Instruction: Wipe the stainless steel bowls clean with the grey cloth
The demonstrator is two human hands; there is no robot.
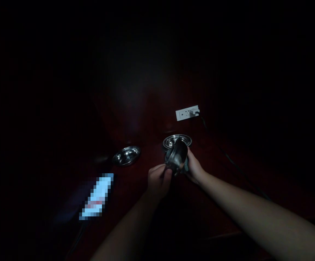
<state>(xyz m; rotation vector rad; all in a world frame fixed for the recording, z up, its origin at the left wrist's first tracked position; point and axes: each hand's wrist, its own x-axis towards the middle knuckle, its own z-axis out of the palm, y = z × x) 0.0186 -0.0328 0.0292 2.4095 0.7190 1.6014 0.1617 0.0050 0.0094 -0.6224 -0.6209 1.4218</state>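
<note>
Between my hands is a shiny dark metal vessel [178,154], tilted, which looks like a small steel cup or pot. My left hand [159,180] is closed at its near lower side, thumb on top, gripping the vessel's edge or a handle; the dark hides which. From the right, my right hand [195,165] curls behind and around the vessel, its fingers mostly hidden. A bit of greenish cloth [186,166] shows between my right palm and the metal. Just behind the vessel, a round steel plate or lid [170,139] is partly covered by it.
A shallow steel bowl [127,156] lies to the left on the dark reddish surface. Nearer, a bright pixelated screen [97,197] glows, with a cable below it. A white socket strip [183,114] holds a plug, whose cord [235,163] trails right. Surroundings are very dark.
</note>
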